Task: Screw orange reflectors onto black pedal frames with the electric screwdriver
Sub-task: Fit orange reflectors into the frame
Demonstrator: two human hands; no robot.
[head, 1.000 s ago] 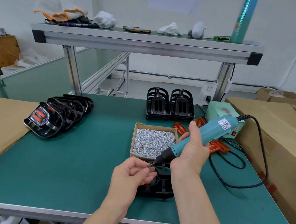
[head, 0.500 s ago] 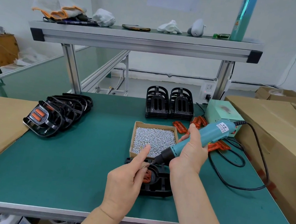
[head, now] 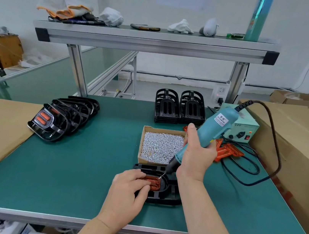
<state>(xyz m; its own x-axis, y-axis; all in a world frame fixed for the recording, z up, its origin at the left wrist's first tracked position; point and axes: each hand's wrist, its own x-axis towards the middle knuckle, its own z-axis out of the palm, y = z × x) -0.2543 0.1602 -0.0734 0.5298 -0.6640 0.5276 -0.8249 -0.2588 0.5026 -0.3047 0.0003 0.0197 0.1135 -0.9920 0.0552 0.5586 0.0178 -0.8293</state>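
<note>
A black pedal frame (head: 165, 197) lies on the green table near the front edge, with an orange reflector (head: 153, 182) seated in it. My left hand (head: 128, 190) rests on the frame's left side, fingers curled over the reflector and holding it down. My right hand (head: 196, 159) grips the teal electric screwdriver (head: 211, 129), tilted, its bit tip with a screw touching the reflector's right end. A cardboard box of silver screws (head: 160, 146) stands just behind the frame.
Finished pedals (head: 63, 118) lean in a row at the left. Two stacks of black frames (head: 180, 107) stand at the back. Loose orange reflectors (head: 228, 151), the power supply box (head: 243, 129) and its black cable (head: 272, 154) lie right. Cardboard flanks both sides.
My left hand dropped from the bit tip onto the pedal frame. The screwdriver tilted more upright and its tip came down to the reflector.
</note>
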